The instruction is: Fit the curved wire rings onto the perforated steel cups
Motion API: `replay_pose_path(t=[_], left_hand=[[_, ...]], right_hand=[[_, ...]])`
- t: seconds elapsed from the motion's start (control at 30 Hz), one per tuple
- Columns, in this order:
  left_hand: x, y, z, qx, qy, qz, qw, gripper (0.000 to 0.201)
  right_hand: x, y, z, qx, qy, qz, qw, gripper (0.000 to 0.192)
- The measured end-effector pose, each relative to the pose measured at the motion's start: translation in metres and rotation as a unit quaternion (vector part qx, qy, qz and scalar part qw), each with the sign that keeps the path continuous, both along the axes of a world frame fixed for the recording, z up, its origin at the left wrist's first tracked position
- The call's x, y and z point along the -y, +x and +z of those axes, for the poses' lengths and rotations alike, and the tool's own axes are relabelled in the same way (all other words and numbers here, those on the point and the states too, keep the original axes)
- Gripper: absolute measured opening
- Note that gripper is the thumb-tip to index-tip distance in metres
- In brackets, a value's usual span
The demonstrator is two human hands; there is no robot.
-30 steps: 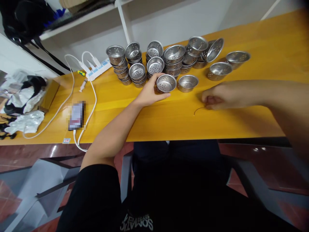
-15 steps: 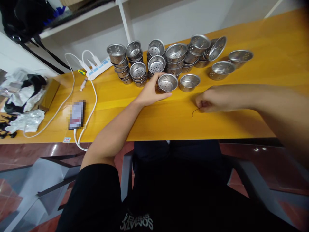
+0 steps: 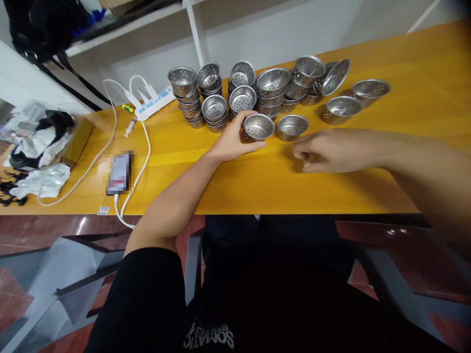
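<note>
A long yellow table (image 3: 405, 54) carries stacks of perforated steel cups (image 3: 243, 93). Your left hand (image 3: 231, 142) grips a single perforated cup (image 3: 258, 127) at its near side. Your right hand (image 3: 324, 151) rests curled and blurred on the table just right of it; I cannot tell what it holds.

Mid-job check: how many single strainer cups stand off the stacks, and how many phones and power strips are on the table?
Single strainer cups: 4, the first gripped by the left hand
Phones: 1
Power strips: 1
Total: 6
</note>
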State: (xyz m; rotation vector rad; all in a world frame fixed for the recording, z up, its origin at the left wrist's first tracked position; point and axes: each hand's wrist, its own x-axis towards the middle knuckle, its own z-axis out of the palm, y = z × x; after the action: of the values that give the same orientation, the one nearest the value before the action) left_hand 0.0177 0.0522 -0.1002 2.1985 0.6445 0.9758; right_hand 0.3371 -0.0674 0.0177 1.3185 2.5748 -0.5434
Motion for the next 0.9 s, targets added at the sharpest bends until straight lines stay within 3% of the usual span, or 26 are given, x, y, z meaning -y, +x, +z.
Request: replay_pose_path(t=[0.1, 0.23, 0.33, 0.43, 0.6, 0.73, 0.9], left_hand=[[0.0, 0.0, 0.001, 0.013, 0.008, 0.019, 1.0, 0.107], [-0.005, 0.0, -0.003, 0.018, 0.023, 0.045, 0.999, 0.105], [-0.01, -0.001, -0.008, 0.015, 0.008, 0.049, 0.999, 0.11], [-0.013, 0.0, -0.011, 0.003, 0.0, 0.06, 0.998, 0.116], [-0.011, 0.001, -0.007, -0.001, 0.008, 0.066, 0.998, 0.114], [-0.013, 0.001, -0.007, -0.017, 0.021, 0.066, 0.997, 0.113], [-0.022, 0.0, -0.015, -0.012, 0.046, 0.06, 0.997, 0.107]], right_hand=[[-0.008, 0.012, 0.01, -0.201, 0.009, -0.007, 0.979, 0.014], [-0.012, -0.001, 0.035, -0.483, 0.036, -0.072, 0.872, 0.039], [-0.018, -0.027, 0.049, -0.559, 0.11, -0.134, 0.811, 0.035], [-0.029, -0.05, 0.051, -0.594, 0.133, -0.172, 0.775, 0.036], [-0.045, -0.068, 0.033, -0.58, 0.129, -0.22, 0.774, 0.046], [-0.054, -0.069, 0.009, -0.515, 0.12, -0.277, 0.802, 0.053], [-0.058, -0.062, -0.013, -0.489, 0.122, -0.259, 0.824, 0.055]])
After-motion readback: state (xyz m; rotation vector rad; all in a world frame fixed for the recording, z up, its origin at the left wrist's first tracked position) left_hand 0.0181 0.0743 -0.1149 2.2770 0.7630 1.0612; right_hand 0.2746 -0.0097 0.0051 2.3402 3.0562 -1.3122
